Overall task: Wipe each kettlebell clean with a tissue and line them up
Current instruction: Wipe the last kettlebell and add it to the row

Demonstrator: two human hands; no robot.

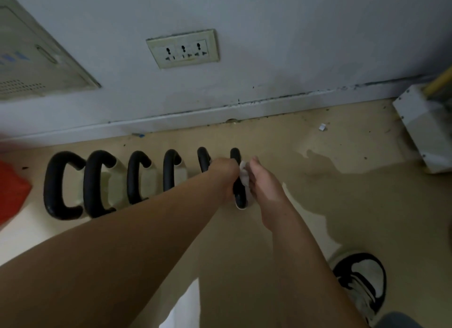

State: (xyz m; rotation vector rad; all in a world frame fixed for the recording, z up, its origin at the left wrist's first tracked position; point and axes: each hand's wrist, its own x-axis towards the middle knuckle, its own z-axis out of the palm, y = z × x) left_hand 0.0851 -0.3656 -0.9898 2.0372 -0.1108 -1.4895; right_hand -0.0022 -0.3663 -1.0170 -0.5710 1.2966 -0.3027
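Below the wall socket [182,49], the left hand [223,173] clenches the handle of the end kettlebell [236,156], likely steadying it, while the right hand [265,183] pinches a tissue [244,175] against it for wiping.

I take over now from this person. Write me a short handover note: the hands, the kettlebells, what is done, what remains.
Left grip holds the handle of the rightmost kettlebell. Right grip holds the tissue against that handle.
The other five kettlebells stand in a row to its left, along the wall.
Done: row formed.
Left: finish wiping this one; whether the others are wiped cannot be seen.
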